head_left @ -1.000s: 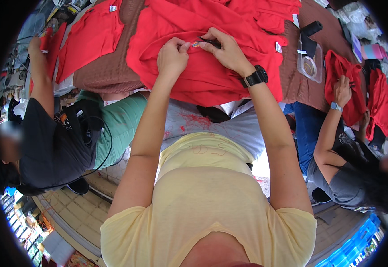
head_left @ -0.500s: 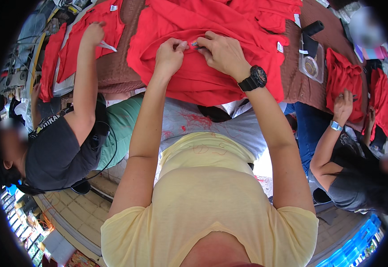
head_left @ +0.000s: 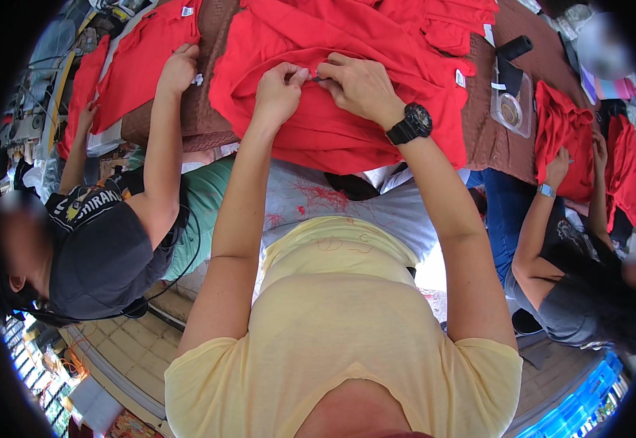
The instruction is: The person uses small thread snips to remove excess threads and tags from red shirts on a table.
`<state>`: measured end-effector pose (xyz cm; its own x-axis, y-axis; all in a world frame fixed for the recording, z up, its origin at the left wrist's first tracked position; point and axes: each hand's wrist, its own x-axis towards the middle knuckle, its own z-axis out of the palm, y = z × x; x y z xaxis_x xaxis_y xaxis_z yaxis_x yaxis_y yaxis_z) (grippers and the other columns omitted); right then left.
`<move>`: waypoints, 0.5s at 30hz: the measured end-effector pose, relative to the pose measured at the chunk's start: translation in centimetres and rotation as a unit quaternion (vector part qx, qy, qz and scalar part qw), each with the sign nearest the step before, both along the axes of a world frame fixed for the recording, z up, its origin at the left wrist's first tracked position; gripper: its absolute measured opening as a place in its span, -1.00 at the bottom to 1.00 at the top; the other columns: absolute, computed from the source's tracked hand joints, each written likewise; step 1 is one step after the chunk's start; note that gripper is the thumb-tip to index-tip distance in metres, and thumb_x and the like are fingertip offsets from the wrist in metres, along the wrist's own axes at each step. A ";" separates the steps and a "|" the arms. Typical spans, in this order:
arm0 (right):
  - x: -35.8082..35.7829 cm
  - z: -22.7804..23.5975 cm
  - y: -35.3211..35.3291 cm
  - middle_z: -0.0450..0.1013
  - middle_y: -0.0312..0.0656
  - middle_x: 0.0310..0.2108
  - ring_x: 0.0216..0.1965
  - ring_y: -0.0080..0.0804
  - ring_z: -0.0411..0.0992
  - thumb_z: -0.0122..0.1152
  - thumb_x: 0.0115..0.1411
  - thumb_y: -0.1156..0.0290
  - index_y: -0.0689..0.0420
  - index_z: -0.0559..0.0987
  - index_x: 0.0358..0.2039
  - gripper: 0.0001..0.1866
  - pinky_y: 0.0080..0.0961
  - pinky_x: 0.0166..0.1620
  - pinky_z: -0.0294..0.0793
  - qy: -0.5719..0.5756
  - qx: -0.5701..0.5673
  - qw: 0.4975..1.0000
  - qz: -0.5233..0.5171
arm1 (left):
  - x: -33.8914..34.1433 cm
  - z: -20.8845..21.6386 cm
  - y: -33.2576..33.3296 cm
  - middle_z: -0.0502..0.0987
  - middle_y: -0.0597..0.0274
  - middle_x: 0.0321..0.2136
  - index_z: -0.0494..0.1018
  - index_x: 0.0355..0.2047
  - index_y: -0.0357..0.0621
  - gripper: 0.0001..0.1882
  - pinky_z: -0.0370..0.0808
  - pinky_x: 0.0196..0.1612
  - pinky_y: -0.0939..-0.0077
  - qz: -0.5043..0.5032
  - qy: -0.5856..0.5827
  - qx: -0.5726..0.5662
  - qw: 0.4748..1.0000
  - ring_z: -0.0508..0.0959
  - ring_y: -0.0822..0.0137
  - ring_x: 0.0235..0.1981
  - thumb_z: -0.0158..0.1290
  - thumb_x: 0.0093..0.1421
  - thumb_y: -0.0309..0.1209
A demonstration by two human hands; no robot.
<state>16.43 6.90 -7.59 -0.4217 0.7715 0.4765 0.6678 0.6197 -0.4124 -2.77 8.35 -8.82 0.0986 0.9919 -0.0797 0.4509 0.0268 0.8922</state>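
A red garment (head_left: 347, 146) lies spread and wrinkled across the table in front of me, its opening facing up around my hands. My left hand (head_left: 280, 91) pinches a bit of the red cloth between thumb and fingertips. Close beside it, my right hand (head_left: 358, 84), with a black watch at the wrist, is closed around a small dark-tipped thing (head_left: 315, 79). Most of that thing is hidden by my fingers, and its kind cannot be made out. Its tip touches or nearly touches the cloth by my left fingertips.
A brown cloth (head_left: 482, 139) covers the table. To the right sits a clear plastic tray (head_left: 521, 113) with a round item, beside a black cylinder (head_left: 515, 47). Co-workers at left and right handle red garments (head_left: 150, 69). Red thread bits (head_left: 321, 196) lie on my lap.
My right hand has shifted slightly, tilting the small thing toward my left fingertips. The left co-worker's hands have moved apart over a flatter garment. The right co-worker's near hand has moved slightly down.
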 end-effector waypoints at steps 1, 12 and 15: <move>-0.1 0.0 -0.1 0.50 -0.23 -0.37 -0.40 -0.13 0.53 0.27 0.12 0.39 0.06 0.58 -0.32 -0.88 -0.21 -0.38 0.49 0.001 -0.004 1.000 -0.003 | 0.0 0.1 -0.1 0.64 0.23 -0.31 0.57 -0.22 -0.33 -0.82 0.43 -0.13 0.60 0.000 0.002 0.009 1.000 0.52 0.52 -0.27 0.04 0.37 -0.44; -0.3 0.3 -0.3 0.44 -0.22 -0.33 -0.37 -0.09 0.51 0.25 0.18 0.35 0.05 0.51 -0.27 -0.86 -0.19 -0.39 0.44 0.025 -0.007 0.999 -0.039 | -0.2 0.2 -0.8 0.64 0.31 -0.31 0.55 -0.20 -0.29 -0.85 0.35 -0.25 0.67 -0.008 -0.083 0.013 0.996 0.36 0.60 -0.40 0.03 0.37 -0.46; -0.3 0.1 -0.1 0.43 -0.22 -0.34 -0.39 -0.09 0.50 0.25 0.18 0.36 0.05 0.51 -0.28 -0.87 -0.20 -0.40 0.43 0.021 0.017 0.999 -0.033 | -0.4 -0.5 -0.4 0.65 0.27 -0.32 0.56 -0.22 -0.31 -0.85 0.41 -0.19 0.63 -0.011 -0.073 0.026 0.997 0.46 0.56 -0.35 0.05 0.36 -0.46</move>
